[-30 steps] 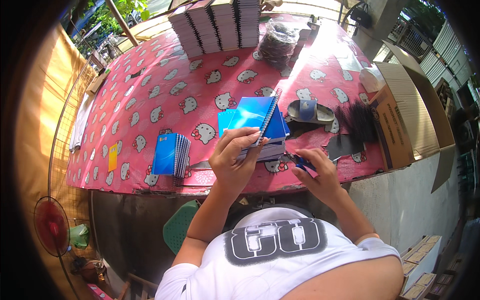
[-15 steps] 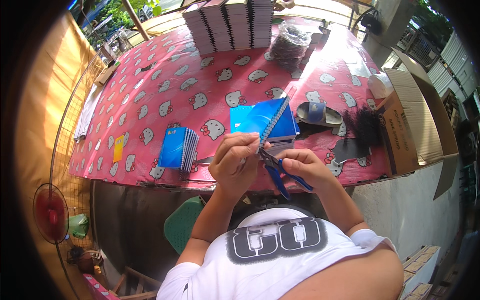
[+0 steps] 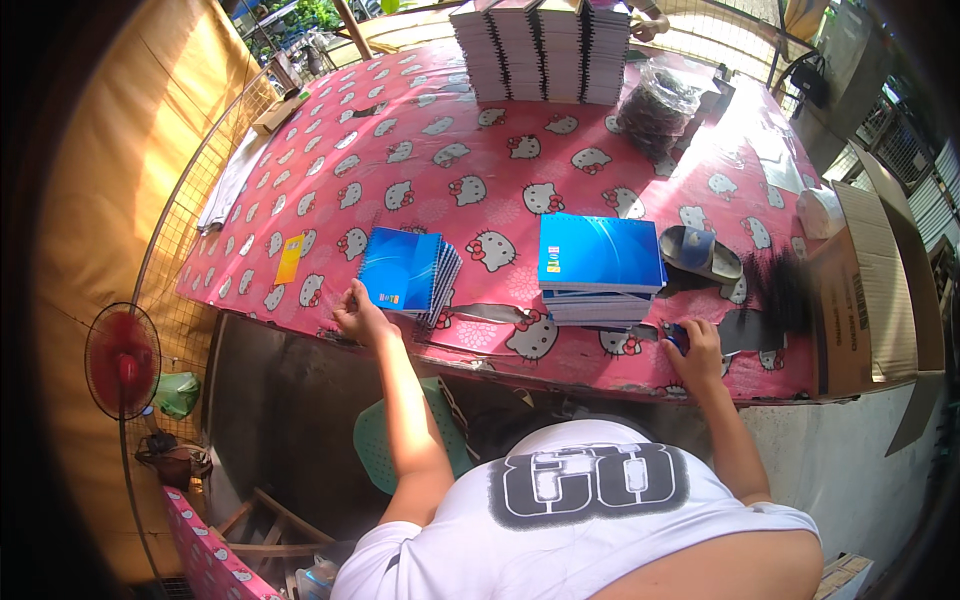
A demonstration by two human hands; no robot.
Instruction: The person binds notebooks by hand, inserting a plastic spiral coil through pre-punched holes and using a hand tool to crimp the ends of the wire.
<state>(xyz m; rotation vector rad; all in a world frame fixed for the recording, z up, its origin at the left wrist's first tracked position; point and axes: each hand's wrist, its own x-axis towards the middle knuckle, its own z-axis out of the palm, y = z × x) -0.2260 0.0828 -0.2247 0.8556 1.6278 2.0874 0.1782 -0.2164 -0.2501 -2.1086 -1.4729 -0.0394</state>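
My left hand (image 3: 362,316) is closed at the lower left corner of a blue-covered spiral notebook (image 3: 400,268), which lies askew on top of a small stack at the table's near left. That stack's coil-bound edges (image 3: 444,290) show on its right side. In my right hand (image 3: 698,356) are blue-handled pliers (image 3: 677,337), low over the near table edge; the fingers partly hide them. Just left of the pliers stands a larger pile of blue notebooks (image 3: 600,252).
A slipper (image 3: 703,252) lies beside the right pile. Black plastic coils (image 3: 783,290) sit by an open cardboard box (image 3: 870,290). Tall notebook stacks (image 3: 540,55) and a plastic-wrapped bundle (image 3: 660,105) stand at the back. A yellow card (image 3: 290,259) lies left; another person's hand (image 3: 650,27) shows behind.
My hands have moved apart. The notebook held between them has gone left onto the small stack with my left hand. My right hand has carried the pliers right, down near the table.
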